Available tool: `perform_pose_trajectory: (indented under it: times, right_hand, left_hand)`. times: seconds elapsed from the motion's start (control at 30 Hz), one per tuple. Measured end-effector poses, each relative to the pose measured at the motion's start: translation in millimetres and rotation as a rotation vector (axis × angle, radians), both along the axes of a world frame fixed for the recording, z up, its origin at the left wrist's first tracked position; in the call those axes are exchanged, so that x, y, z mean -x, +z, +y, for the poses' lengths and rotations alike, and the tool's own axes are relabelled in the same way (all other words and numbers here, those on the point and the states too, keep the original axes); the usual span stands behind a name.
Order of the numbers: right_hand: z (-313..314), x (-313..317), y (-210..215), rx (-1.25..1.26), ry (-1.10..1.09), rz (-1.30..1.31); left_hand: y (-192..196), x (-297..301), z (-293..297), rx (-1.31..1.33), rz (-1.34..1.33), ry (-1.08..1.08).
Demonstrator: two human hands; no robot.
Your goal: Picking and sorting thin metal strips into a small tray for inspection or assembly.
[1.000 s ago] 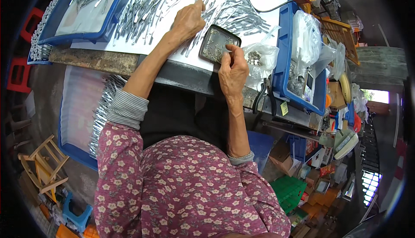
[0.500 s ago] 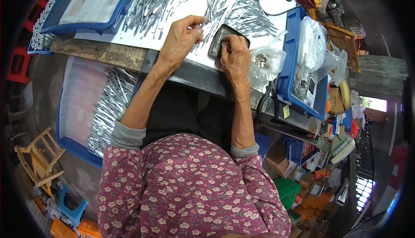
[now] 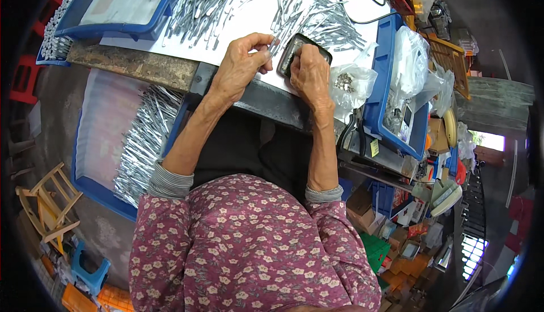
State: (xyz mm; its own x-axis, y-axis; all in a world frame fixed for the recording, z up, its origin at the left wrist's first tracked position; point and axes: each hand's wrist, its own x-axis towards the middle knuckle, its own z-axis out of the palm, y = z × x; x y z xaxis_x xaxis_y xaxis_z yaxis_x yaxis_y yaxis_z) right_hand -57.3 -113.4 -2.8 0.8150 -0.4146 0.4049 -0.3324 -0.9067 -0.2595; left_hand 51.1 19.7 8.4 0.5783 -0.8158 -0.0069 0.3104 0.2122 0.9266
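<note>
Metal is what I have between my hands — a thin silvery strip (image 3: pixel 274 45), pinched at the tips of my left hand (image 3: pixel 241 65), thumb and forefinger pressed together on it so that its free end points toward the small dark tray (image 3: pixel 300 51). The tray lies on the white surface (image 3: pixel 266 3) just at the near edge, and my right hand (image 3: pixel 310 74) rests on top of it, fingers curled and closed down over its near side, probably to keep it from sliding while the strip is brought up to it. What the right grip has under the fingertips I cannot tell; the hand hides it.

Just beyond the tray a loose heap of the same metal strips (image 3: pixel 328 20) is spread out within easy reach, and a second heap (image 3: pixel 198 6) lies to the left of it — two piles kept apart, which suggests sorted and unsorted stock. Beside the right hand a clear plastic bag of small metal parts (image 3: pixel 347 82) sits open at the surface's edge.

Further out, a blue bin (image 3: pixel 396 114) on the right holds more bags and a small device, and another blue bin (image 3: pixel 130 6) at the upper left holds strips on a pale sheet. Below the surface on the left, a low blue tray (image 3: pixel 96 187) catches a thick row of strips (image 3: pixel 141 142).
</note>
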Motion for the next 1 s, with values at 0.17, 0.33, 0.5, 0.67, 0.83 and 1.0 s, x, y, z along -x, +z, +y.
perform_pose_trajectory:
  times: [0.17, 0.33, 0.5, 0.67, 0.83, 1.0]
  right_hand:
    - [8.8, 4.5, 7.4, -0.066, -0.046, -0.021]
    - [20.2, 12.8, 18.4, -0.165, -0.028, -0.178]
    - [29.9, 18.8, 32.7, -0.282, -0.01, -0.19]
    - [28.9, 24.4, 33.4, -0.391, -0.019, -0.182]
    - [26.2, 26.4, 28.9, -0.275, -0.011, -0.231]
    - [28.3, 26.9, 30.2, -0.214, 0.019, -0.233]
  left_hand:
    - [-2.9, 3.6, -5.2, 0.071, 0.091, -0.061]
    - [-0.7, 15.4, -21.2, 0.036, 0.01, -0.044]
    - [0.1, 21.4, -31.8, 0.03, -0.157, -0.032]
    - [0.4, 24.6, -35.9, 0.045, -0.19, -0.063]
    - [-4.0, 27.4, -41.3, 0.065, -0.223, -0.007]
    - [-0.9, 30.3, -39.6, 0.04, -0.113, -0.018]
